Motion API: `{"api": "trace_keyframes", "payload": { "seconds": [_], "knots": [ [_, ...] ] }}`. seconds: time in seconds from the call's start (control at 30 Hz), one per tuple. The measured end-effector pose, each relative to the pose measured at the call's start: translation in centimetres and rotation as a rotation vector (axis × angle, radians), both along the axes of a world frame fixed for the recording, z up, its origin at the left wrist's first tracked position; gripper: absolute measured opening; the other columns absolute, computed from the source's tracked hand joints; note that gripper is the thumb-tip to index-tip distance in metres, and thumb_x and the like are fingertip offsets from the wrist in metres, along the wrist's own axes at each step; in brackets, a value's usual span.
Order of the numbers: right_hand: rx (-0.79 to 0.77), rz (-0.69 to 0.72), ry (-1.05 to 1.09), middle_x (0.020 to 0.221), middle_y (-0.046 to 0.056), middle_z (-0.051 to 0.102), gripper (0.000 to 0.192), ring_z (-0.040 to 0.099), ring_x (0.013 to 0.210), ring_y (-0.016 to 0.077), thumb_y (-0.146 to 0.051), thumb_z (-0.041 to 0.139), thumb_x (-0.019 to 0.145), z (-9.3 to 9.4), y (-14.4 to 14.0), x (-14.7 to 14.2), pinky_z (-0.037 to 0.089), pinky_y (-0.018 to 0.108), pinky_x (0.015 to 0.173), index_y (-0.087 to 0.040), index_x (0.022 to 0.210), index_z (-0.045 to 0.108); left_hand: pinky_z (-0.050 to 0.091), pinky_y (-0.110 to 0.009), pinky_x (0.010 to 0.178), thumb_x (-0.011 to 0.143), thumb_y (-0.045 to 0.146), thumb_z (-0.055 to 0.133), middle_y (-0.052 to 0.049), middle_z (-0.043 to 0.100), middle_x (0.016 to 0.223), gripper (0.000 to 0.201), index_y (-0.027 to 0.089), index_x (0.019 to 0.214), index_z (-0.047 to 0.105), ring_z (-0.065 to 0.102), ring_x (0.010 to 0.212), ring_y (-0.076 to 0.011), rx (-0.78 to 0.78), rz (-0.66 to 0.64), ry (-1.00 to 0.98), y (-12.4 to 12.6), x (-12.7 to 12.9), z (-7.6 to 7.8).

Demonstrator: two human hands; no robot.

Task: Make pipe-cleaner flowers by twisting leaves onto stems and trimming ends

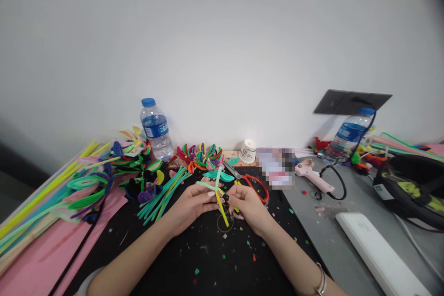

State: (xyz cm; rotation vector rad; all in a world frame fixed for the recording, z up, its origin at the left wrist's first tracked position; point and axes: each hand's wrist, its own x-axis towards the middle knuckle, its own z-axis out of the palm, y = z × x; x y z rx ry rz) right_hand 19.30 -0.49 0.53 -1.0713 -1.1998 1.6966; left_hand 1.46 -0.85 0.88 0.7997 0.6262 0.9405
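Just below the middle of the frame, both hands are closed around a small piece made of fuzzy strips. The left hand (pixel 196 204) holds it between thumb and fingers, where a pale green strip (pixel 218 176) meets a yellow strip (pixel 222 212). The right hand (pixel 250 204) pinches the yellow fuzzy material beside that joint; its fingers hide part of it, so the exact hold cannot be made out. The yellow strip slants down toward the lower centre, over a thin loop (pixel 225 230). The forearms rise from the lower left and lower right corners, fingertips facing each other; a bracelet (pixel 322 280) circles the right wrist.

Below is a black mat (pixel 222 268) strewn with scraps. Just above the hands lies a teal petal shape (pixel 222 176). Scissors (pixel 261 186) with orange-red handles lie immediately behind the right hand, the nearest obstacle there. To the left of centre, a bundle of teal and yellow strips (pixel 161 196) lies close to the left hand. Farther out, 2 bottles stand or lean by the wall: 1 upright bottle (pixel 157 132) left of centre, 1 tilted bottle (pixel 348 136) at right. A paper cup (pixel 247 152) sits between them; a pink glue gun (pixel 314 178) and a white bar (pixel 376 249) occupy the right side.
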Motion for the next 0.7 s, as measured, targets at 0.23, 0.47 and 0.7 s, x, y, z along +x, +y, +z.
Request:
{"api": "trace_keyframes", "payload": {
  "seconds": [0.23, 0.47, 0.7],
  "knots": [
    [0.032, 0.015, 0.017, 0.046, -0.004, 0.055, 0.016, 0.036, 0.034, 0.0049, -0.028, 0.066, 0.067, -0.41, 0.01, -0.05, 0.023, 0.017, 0.034, -0.016, 0.068, 0.055, 0.051, -0.027, 0.065, 0.076, 0.026, 0.065, -0.005, 0.066, 0.073, 0.014, 0.013, 0.079, 0.062, 0.064, 0.066, -0.0149, -0.105, 0.032, 0.001, 0.22, -0.18, -0.42],
    [0.054, 0.026, 0.004, 0.044, -0.005, 0.054, 0.015, 0.035, 0.032, 0.0048, -0.026, 0.066, 0.066, -0.25, -0.09, -0.10, 0.025, 0.017, 0.034, -0.017, 0.066, 0.054, 0.050, -0.021, 0.058, 0.073, 0.030, 0.069, 0.000, 0.061, 0.063, 0.021, 0.012, 0.069, 0.060, 0.059, 0.057, -0.0087, -0.064, 0.038, 0.149, -0.01, -0.08, -0.94],
    [0.095, 0.036, -0.008, 0.045, -0.005, 0.055, 0.015, 0.037, 0.033, 0.0051, -0.027, 0.065, 0.069, -0.46, -0.03, 0.00, 0.027, 0.017, 0.034, -0.017, 0.065, 0.054, 0.052, -0.025, 0.060, 0.066, 0.028, 0.074, -0.002, 0.067, 0.070, 0.027, 0.012, 0.087, 0.066, 0.063, 0.058, -0.0123, 0.007, 0.090, 0.315, 0.18, -0.08, -0.68]
  ]
}}
